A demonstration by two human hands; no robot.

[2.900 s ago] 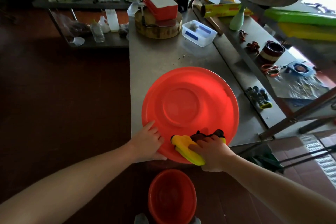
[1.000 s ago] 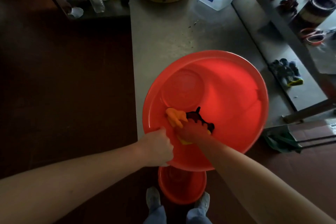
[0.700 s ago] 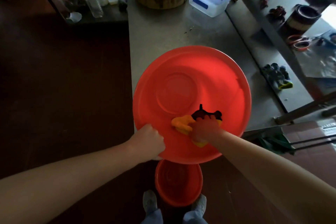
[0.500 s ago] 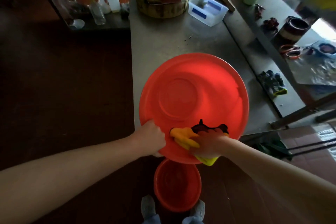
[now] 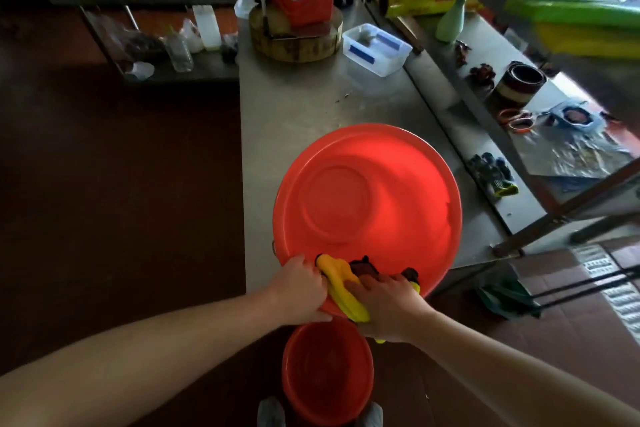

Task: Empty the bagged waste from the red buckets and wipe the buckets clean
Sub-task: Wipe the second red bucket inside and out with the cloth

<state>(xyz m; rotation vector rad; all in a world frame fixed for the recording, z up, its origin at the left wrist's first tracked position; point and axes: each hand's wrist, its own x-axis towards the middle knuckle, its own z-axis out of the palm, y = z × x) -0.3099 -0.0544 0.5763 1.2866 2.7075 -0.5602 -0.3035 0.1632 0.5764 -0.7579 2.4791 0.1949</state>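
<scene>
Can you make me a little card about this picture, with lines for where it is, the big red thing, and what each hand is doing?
Place: metal table with kitchen things at its far end
Big thing: big red bucket, on the table's near end
Left hand: grips the big red bucket's near rim
Right hand: holds a yellow cloth against that rim
On the floor: small red bucket, by the person's shoes
Waste bag: none seen in the big red bucket
</scene>
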